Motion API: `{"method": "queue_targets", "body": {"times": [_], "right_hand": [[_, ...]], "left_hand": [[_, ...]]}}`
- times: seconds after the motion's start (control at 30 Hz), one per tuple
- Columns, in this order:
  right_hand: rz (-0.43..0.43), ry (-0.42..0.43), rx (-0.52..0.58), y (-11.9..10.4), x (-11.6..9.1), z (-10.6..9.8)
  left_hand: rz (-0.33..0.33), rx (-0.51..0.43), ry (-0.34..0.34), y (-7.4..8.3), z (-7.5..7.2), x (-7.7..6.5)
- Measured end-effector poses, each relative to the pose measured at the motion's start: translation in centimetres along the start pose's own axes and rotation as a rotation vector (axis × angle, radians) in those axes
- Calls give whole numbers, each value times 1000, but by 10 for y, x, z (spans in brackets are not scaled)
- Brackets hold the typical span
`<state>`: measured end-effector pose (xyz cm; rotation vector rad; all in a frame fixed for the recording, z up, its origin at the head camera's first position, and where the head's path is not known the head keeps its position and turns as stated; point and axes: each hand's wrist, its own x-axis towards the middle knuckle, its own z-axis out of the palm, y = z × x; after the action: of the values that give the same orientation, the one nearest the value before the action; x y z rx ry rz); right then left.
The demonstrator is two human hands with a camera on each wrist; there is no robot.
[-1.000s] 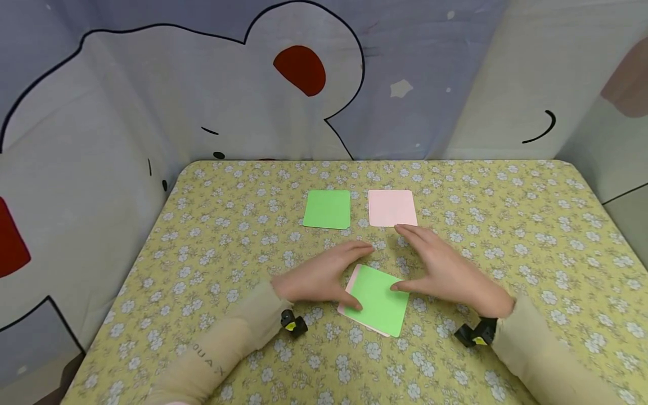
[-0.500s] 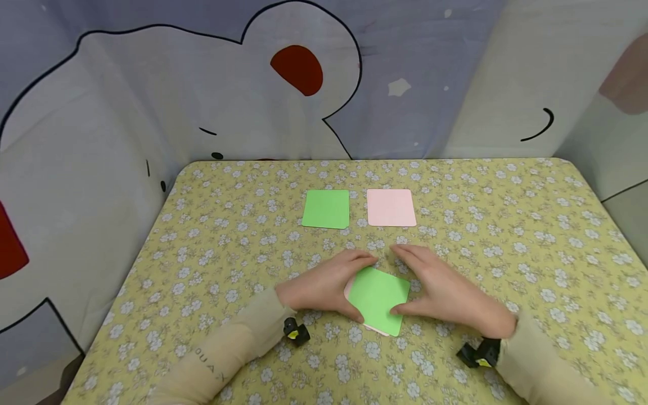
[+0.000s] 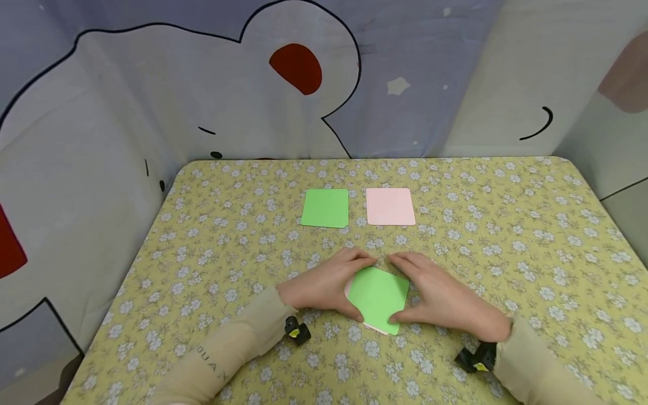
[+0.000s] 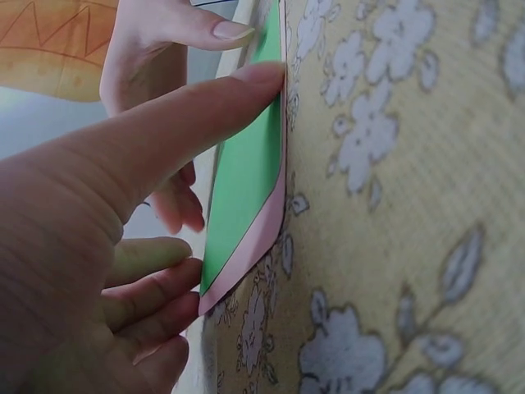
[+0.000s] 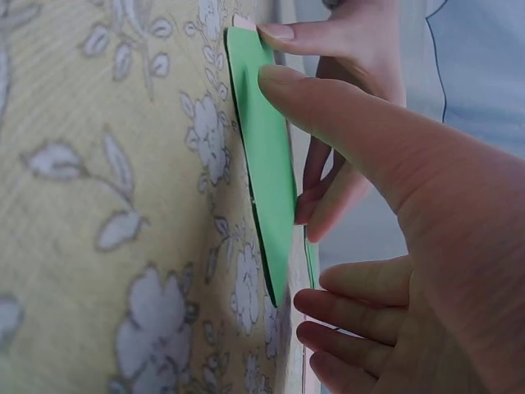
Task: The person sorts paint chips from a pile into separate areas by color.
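Note:
A square green card [image 3: 378, 300] with rounded corners lies over a pink card [image 4: 256, 238], whose rim peeks out along the left and near sides. My left hand [image 3: 329, 281] holds this pair at the left, thumb at the near edge and fingertips at the far corner. On the right, my right hand [image 3: 437, 292] curves beside the pair without gripping it. Its thumb [image 5: 283, 78] overlaps the green surface in the right wrist view, while its fingers stand apart from the far corner. Most of the pink card is hidden under the green one.
Farther back on the flowered tablecloth [image 3: 228, 242] lie another green square [image 3: 325, 207] and, to its right, a pink square [image 3: 390, 206]. Behind the table's far edge hangs a patterned curtain [image 3: 425, 56].
The left hand has closed in on the pair's left side, and less pink shows there. The right hand's fingers have drawn back toward me, and its thumb has slid nearer the front corner.

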<state>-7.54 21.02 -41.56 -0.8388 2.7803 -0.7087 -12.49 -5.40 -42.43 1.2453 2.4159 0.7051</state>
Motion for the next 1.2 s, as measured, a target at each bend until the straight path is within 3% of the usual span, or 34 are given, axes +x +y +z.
{"method": "queue_targets", "body": {"times": [0.87, 1.2], "right_hand": [[-39, 26, 17, -5, 0, 7], [-49, 3, 36, -8, 0, 7]], "left_hand": [[14, -3, 70, 3, 3, -3], [3, -4, 64, 2, 2, -5]]}}
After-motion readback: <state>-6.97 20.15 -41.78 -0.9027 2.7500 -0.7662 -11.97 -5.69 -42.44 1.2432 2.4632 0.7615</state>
